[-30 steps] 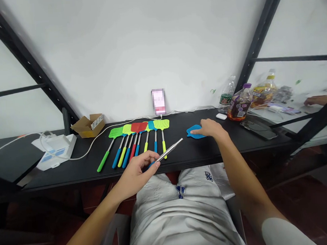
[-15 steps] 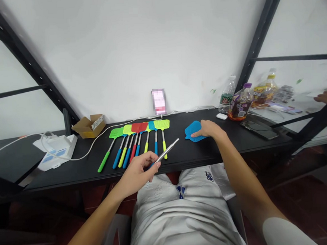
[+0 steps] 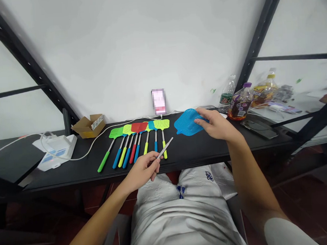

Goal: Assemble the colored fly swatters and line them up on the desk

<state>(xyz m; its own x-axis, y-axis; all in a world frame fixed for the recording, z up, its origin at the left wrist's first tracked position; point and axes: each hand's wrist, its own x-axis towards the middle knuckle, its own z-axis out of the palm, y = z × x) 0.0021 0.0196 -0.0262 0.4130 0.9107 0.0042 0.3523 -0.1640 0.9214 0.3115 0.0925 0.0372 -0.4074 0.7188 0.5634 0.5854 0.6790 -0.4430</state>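
My right hand (image 3: pixel 216 124) pinches the right edge of a blue fly swatter head (image 3: pixel 188 121), a perforated paddle raised above the black table. Its narrow neck points to the lower left. In my left hand (image 3: pixel 144 171), closed near the table's front edge, is a fly swatter handle with a thin silver rod (image 3: pixel 165 147) sticking out to the upper right; the grip part is mostly hidden by my fingers. Rod and head are apart. Left of them lies an overlapping row of several assembled fly swatters (image 3: pixel 138 128) in green, yellow, red and blue, grips toward me.
A phone (image 3: pixel 159 101) leans on the wall, its cable running along the table (image 3: pixel 80 175). At left are an open cardboard box (image 3: pixel 89 129) and a white power strip (image 3: pixel 58 154). Bottles (image 3: pixel 239 104) and a dark phone (image 3: pixel 258 129) stand or lie at right.
My right hand has lifted the blue head off the table, bringing it up and slightly left. My left hand has shifted a little left and down with the rod.
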